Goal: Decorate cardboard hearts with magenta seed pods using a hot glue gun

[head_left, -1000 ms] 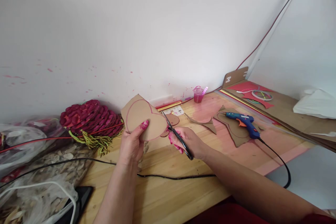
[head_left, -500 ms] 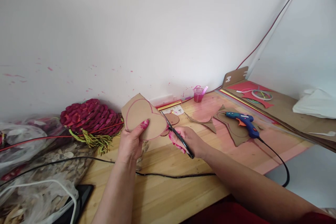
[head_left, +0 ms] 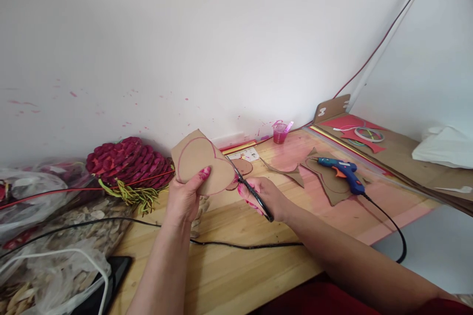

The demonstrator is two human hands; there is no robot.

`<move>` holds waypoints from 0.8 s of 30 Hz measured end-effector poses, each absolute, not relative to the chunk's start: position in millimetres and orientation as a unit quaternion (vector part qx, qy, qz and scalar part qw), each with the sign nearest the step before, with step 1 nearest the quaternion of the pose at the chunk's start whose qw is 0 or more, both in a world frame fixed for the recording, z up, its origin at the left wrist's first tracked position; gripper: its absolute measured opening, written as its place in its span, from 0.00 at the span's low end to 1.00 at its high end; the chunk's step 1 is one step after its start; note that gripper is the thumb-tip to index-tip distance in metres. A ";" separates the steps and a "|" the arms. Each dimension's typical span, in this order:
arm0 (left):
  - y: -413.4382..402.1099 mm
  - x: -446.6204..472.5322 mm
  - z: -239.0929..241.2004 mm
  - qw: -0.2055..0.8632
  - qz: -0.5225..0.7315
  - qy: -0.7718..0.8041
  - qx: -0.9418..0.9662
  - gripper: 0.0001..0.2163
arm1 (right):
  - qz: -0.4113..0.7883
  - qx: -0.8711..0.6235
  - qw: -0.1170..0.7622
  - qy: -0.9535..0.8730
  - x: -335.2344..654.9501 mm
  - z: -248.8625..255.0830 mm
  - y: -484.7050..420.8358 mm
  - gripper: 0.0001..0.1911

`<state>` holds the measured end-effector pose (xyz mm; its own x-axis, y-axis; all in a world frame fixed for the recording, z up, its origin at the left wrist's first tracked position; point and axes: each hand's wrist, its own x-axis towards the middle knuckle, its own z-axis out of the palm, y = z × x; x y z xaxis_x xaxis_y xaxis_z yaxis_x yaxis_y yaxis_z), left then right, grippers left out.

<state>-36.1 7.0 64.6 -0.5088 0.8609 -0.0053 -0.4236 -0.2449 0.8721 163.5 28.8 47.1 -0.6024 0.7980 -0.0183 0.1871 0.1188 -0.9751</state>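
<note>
My left hand (head_left: 187, 195) grips a piece of brown cardboard (head_left: 195, 160) by its lower left edge, thumb on the front. A heart outline is drawn on the cardboard in reddish marker. My right hand (head_left: 263, 197) is closed around the black handles of a pair of scissors (head_left: 254, 196). The scissor blades lie at the right edge of the cardboard, near the drawn line. Pink stains mark the fingers of both hands. Behind the blades, a rounded cardboard shape (head_left: 242, 167) lies on the wooden table (head_left: 229, 270), partly hidden.
A blue glue gun (head_left: 342, 170) rests on a cardboard offcut (head_left: 328, 189) at the right, its black cord trailing off. Further back stands a cup of pink paint (head_left: 280, 134). On the left are a magenta layered piece (head_left: 127, 165) and plastic bags (head_left: 55, 275) of dry flakes.
The hands, cardboard and scissors hold almost the same position. The view has shifted very slightly, and the blades look a little closer together.
</note>
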 end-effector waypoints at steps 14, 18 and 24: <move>7.9 -37.3 62.7 0.434 0.741 0.448 0.249 0.24 | 0.563 -0.338 0.287 -0.698 162.8 39.9 29.7 0.24; 7.8 -39.9 62.0 0.430 0.738 0.453 0.257 0.25 | 0.556 -0.336 0.290 -0.703 162.6 41.0 30.1 0.25; 8.0 -44.9 62.6 0.430 0.730 0.458 0.269 0.27 | 0.548 -0.343 0.272 -0.713 162.9 42.4 29.5 0.26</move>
